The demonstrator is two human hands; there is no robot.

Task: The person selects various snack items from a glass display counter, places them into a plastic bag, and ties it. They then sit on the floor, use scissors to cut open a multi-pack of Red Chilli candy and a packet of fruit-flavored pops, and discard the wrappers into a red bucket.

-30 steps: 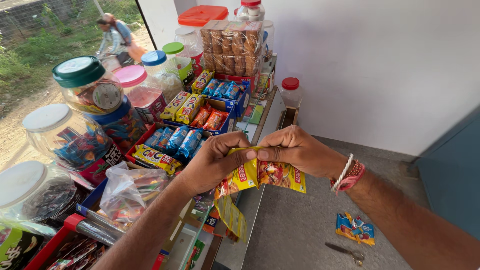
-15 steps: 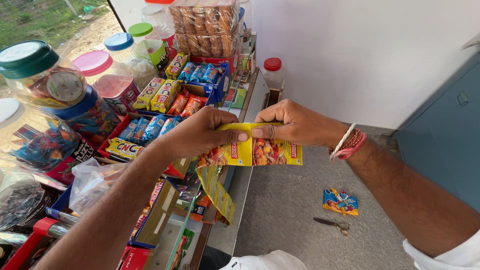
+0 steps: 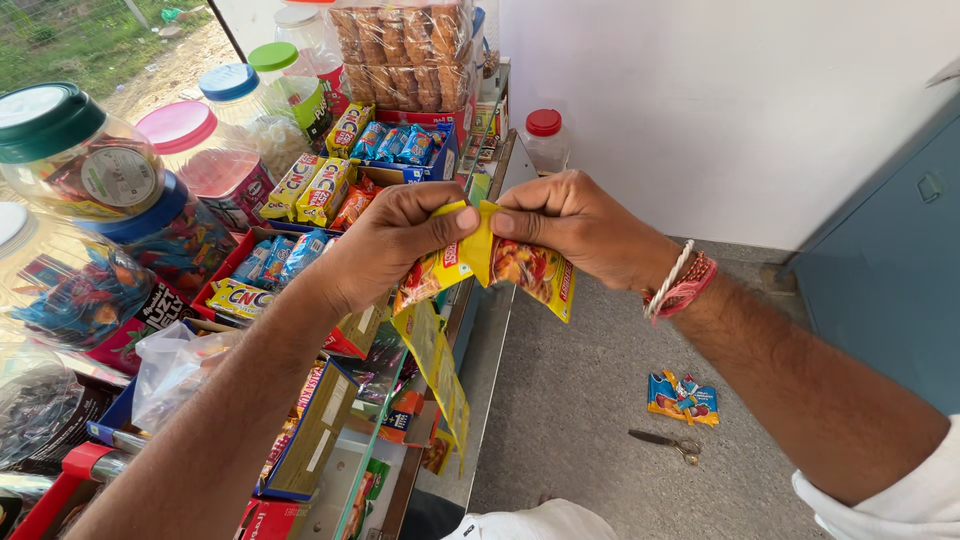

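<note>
My left hand (image 3: 385, 240) and my right hand (image 3: 570, 225) both pinch the top edge of a strip of yellow snack sachets (image 3: 505, 262), thumbs close together where two sachets join. The sachets are bent into a V at that joint. More yellow sachets of the same strip (image 3: 437, 375) hang down below my left hand, over the counter edge. My right wrist wears red and white thread bands (image 3: 680, 285).
A shop counter (image 3: 480, 340) holds boxes of biscuit packs (image 3: 310, 190), several plastic candy jars (image 3: 85, 160) and a stack of wrapped rusks (image 3: 400, 45). On the grey floor lie scissors (image 3: 665, 443) and a blue-yellow packet (image 3: 682, 396). A blue cabinet (image 3: 885, 260) stands right.
The view has tilted down and closer. My hands have drawn together on the strip and folded it at the joint between two sachets; it was held flatter before.
</note>
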